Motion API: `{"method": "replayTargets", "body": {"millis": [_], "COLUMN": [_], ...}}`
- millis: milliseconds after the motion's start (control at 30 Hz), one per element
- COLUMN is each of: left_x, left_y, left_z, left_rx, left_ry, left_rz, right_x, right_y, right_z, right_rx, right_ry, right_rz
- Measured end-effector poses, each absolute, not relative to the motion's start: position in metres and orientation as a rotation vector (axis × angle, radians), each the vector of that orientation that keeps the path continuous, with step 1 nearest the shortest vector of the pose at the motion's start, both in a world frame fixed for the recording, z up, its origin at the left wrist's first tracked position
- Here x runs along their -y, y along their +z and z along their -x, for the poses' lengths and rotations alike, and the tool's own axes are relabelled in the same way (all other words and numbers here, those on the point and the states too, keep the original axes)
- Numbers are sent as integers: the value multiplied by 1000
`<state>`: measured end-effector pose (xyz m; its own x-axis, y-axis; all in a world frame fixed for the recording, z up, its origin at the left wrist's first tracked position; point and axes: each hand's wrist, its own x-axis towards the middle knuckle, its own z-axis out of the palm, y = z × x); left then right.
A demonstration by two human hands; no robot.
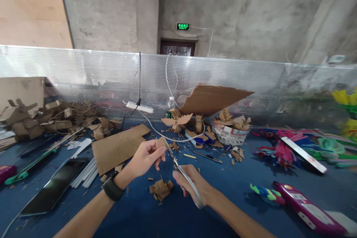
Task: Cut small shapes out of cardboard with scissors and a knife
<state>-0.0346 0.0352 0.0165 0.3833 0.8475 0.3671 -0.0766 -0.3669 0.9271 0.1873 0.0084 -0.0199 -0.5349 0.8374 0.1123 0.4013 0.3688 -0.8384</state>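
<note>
Pinched in the fingers of my left hand [147, 158] is a small piece of cardboard [161, 144]. My right hand [195, 183] is wrapped round the handles of a pair of scissors [174, 159], whose blades point up and away, right beside the cardboard piece. Whether the blades touch it I cannot tell. Below and between my hands, a small clump of cut cardboard [161, 189] lies on the blue table. A larger flat cardboard sheet [117, 148] rests just behind my left wrist.
Cardboard scraps [55, 119] heap at the back left. A dark tablet [55, 186] and white sticks [85, 173] lie left. Behind are a winged cardboard figure [176, 122], a scrap-filled basket [230, 135] and a pen [208, 156]. Right lie a phone [304, 154] and a purple device [309, 208].
</note>
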Motion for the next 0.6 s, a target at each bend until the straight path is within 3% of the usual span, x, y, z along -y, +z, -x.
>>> {"method": "replayTargets", "body": {"millis": [400,600], "left_x": [-37,-35], "left_y": [14,16], "left_z": [32,32], "left_rx": [-739,-715], "left_ry": [1128,1106], "left_rz": [-1627,-1629], "right_x": [-6,-10], "right_y": [-18,-24], "right_z": [-181,-183], "right_rx": [2089,2056], "right_ry": [995,1026], "right_rz": [1266,1164]}}
